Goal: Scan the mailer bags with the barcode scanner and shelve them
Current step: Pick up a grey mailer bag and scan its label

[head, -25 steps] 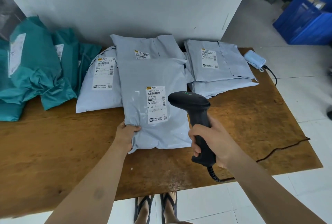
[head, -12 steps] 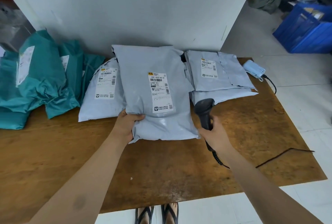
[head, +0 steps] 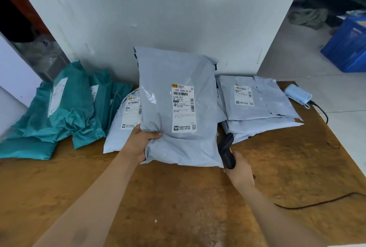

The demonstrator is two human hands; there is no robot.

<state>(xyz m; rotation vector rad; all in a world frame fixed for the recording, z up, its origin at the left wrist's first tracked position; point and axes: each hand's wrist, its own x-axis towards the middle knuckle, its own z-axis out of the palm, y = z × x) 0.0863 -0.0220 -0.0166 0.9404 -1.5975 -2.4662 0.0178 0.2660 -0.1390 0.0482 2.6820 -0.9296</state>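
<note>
Left hand (head: 141, 143) grips grey mailer bag (head: 178, 108) at lower-left corner, long axis upright — right hand (head: 238, 169) holds barcode scanner (head: 226, 150), probably low near table (head: 178, 197) front-right.

Soft daylight; edges perhaps warped.

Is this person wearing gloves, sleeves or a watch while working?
No. The left hand and right hand are bare, with no gloves or rings that I can see. The forearms are bare as far as the frame shows: no sleeves, watch or wristbands.
</note>
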